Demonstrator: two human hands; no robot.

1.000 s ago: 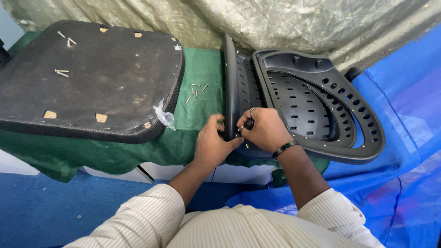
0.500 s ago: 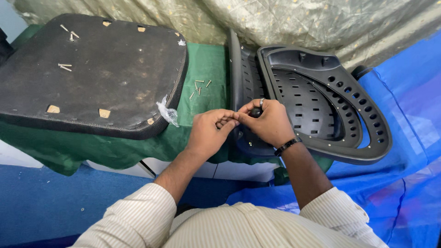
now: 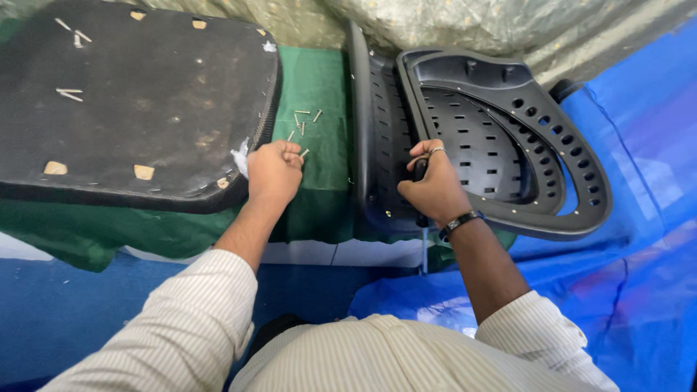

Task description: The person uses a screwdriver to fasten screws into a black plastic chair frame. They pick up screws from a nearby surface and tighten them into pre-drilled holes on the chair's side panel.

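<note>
Left hand (image 3: pixel 273 171) pinched narrow over loose screws (image 3: pixel 303 123) on the green-covered counter (image 3: pixel 319 87), picking one; right hand (image 3: pixel 433 190) clenched round a screwdriver (image 3: pixel 420 173), tip down, against the perforated black plastic chair back (image 3: pixel 501 138), ready for fastening.

- Loose screws (image 3: pixel 301 125): small, pale metal, scattered flat on the green cloth just left of the black plastic chair back (image 3: pixel 501 138).
- Screwdriver (image 3: pixel 420 190): dark handle, held upright against the chair back's near-left edge.
- The chair back: perforated, lying flat.
</note>
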